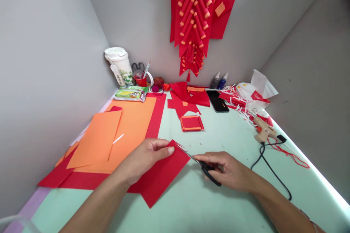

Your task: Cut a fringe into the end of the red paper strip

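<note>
My left hand (146,158) pinches the upper corner of a red paper sheet (161,176) and holds it a little above the pale green table (213,204). My right hand (226,171) grips black-handled scissors (203,167) whose blades point left into the sheet's right edge. Thin cut slivers fringe that corner of the red sheet. My right fingers sit in the scissor handles.
Orange sheets (109,138) lie on red paper at the left. A small red-and-orange folded stack (191,123), a phone (217,101), a glue gun (264,131) with a black cord (270,169), paper scraps, cups and glue bottles fill the far side. Red paper firecrackers (195,18) hang on the wall.
</note>
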A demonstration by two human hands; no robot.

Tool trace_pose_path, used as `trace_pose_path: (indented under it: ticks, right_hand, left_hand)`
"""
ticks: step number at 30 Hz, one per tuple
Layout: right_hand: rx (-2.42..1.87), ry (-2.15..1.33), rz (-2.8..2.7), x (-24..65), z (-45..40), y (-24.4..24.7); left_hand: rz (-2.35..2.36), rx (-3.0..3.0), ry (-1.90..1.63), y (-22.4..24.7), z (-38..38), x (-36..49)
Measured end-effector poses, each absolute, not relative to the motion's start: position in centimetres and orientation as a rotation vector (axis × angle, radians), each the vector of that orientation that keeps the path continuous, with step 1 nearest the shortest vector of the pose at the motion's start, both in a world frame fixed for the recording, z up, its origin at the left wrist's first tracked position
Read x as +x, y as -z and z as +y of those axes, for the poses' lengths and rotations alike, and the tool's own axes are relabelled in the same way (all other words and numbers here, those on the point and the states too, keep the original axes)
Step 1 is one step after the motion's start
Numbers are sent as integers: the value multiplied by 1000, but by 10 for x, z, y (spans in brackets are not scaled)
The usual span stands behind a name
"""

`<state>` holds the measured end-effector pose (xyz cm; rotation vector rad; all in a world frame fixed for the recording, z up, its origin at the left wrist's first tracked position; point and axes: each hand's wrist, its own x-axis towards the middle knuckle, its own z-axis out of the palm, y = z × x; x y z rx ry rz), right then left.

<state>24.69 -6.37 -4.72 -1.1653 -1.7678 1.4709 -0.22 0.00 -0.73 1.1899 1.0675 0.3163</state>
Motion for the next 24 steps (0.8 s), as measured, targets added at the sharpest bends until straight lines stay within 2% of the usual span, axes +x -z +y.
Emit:
trace_pose_path:
  ticks: [24]
  right_hand:
    - [-1156,-1477,-1778,249,-64,49]
  left_hand:
    - [1075,1228,-275,6,-1,-1]
